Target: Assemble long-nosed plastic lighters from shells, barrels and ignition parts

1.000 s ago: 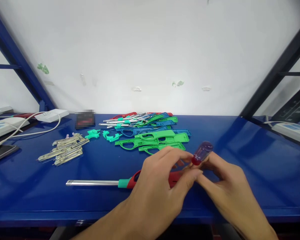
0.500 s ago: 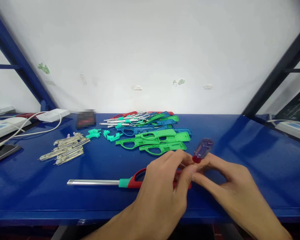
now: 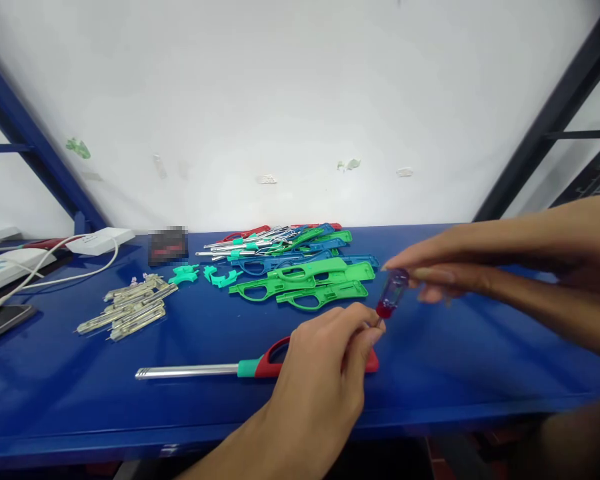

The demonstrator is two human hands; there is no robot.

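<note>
A screwdriver (image 3: 394, 293) with a clear purple handle and red collar leans over the grip end of a gas lighter. My right hand (image 3: 460, 267) is closed on the top of its handle, thumb and fingers pinching it. My left hand (image 3: 330, 360) is closed too, thumb and index fingertips together around the thin shaft just below the collar. The driver's tip is hidden behind those fingers. Under my left hand the red lighter (image 3: 267, 367), with a teal collar and long silver tube pointing left, lies on the table; its middle is covered.
Green half shells (image 3: 325, 293) lie beyond my hands, with blue and red shells and metal tubes (image 3: 240, 250) behind. Teal clips (image 3: 223, 277) and a pile of clear fuel tanks (image 3: 135, 303) are left. A phone (image 3: 5, 320) and white cable sit far left on the blue table (image 3: 205, 413).
My right hand has moved up from beside the shaft to the end of the screwdriver's handle. My left hand stays at the shaft. The view has shifted slightly.
</note>
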